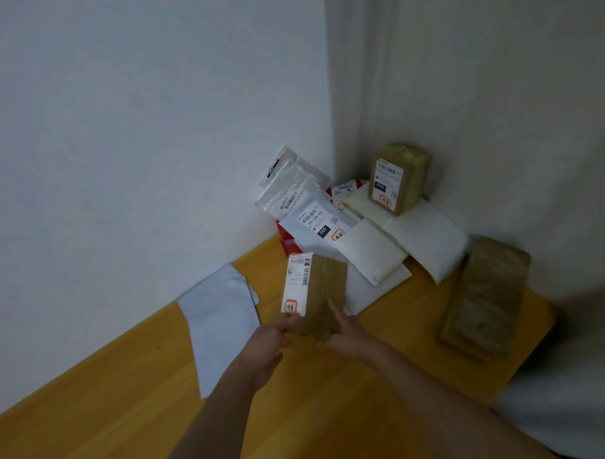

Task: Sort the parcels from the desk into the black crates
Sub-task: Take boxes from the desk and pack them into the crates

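Item 1: left hand (268, 338), forearm reaching up from the lower edge, thumb pinching the lower corner of the brown parcel (317, 295).
Item 2: right hand (347, 328), fingers straight, laid flat against the parcel's brown face, not curled round it.
Item 3: brown parcel, upright between both hands, just above the tabletop (133, 405); white label faces left.
Item 4: grey mailer (219, 322), flat, left of the hands.
Item 5: long brown package (485, 297), right.
Item 6: white padded bags (427, 239) heaped in the corner.
Item 7: small brown box (397, 177) standing on that heap.
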Demonstrator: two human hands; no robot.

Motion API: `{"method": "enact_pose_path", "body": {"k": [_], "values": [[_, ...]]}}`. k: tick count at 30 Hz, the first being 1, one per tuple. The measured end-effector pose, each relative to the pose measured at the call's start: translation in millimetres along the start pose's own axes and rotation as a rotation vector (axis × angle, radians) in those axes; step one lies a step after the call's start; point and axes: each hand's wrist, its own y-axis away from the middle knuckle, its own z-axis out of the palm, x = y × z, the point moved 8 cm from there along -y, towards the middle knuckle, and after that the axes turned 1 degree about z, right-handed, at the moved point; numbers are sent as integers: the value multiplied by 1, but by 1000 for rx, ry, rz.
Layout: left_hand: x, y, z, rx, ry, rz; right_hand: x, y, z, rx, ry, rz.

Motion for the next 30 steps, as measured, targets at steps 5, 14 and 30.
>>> {"method": "enact_pose_path", "body": {"k": [5,14,30], "values": [[-24,31,2,-114,55,5,-13,11,28,-11,-97,-41],[-28,37,-17,-108,5,54,-31,12,40,1,170,7],[15,-3,-24,258,-158,193,-21,-21,-8,145,150,122]]}}
